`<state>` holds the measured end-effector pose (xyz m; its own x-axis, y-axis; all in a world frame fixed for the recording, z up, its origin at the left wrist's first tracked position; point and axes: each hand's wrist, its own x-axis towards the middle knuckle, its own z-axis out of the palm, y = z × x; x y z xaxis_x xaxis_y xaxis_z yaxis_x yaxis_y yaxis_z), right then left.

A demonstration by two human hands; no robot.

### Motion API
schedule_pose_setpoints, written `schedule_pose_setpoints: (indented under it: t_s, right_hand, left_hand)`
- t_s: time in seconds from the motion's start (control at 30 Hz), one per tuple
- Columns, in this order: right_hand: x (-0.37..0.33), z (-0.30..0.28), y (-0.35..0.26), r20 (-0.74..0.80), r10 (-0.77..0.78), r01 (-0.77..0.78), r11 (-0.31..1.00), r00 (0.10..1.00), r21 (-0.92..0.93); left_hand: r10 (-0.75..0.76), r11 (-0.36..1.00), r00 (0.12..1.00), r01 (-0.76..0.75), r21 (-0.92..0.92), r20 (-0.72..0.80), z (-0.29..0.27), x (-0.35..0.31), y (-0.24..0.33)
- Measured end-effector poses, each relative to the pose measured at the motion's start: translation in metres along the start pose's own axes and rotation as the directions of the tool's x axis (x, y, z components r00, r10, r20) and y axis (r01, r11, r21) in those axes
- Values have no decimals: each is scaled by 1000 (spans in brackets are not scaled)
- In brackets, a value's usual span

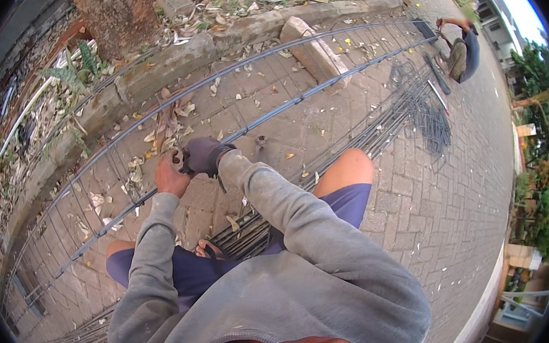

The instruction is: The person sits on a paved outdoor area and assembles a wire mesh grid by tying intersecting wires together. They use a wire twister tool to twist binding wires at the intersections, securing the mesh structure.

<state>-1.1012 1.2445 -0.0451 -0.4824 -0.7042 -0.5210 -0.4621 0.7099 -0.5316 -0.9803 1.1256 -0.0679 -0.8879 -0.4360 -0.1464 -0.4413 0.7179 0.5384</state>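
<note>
A long cage of steel reinforcing bars with thin cross ties (pixel 297 100) stretches across the paving in front of me. Both my hands meet at its near bar. My bare left hand (pixel 173 177) is closed, fingers curled around a small greyish piece that I cannot make out. Against it presses my right hand (pixel 204 156), in a dark glove and also closed. Its fingers face away, so what it grips is hidden. A bundle of steel rods (pixel 243 235) lies on the ground beneath my bent legs.
A concrete block (pixel 314 52) lies under the cage. More loose rods (pixel 383 123) and a heap of bent wire pieces (pixel 432 128) lie to the right. Another person (pixel 469 54) crouches at the cage's far end. A kerb (pixel 166 64) and tree trunk (pixel 109 7) border the left.
</note>
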Motion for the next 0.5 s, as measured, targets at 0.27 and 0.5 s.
schedule_pose_setpoints:
  t_s: [0.27,0.5]
  right_hand:
    - [1,-1,0,73,-10,6,999,997,51]
    - [0,8,0,-77,-81,78,996,994,-35]
  left_hand:
    - [95,995,969,-87,-45,227,1,16,-14]
    - [15,999,960,-28,43,279,4,21,-10]
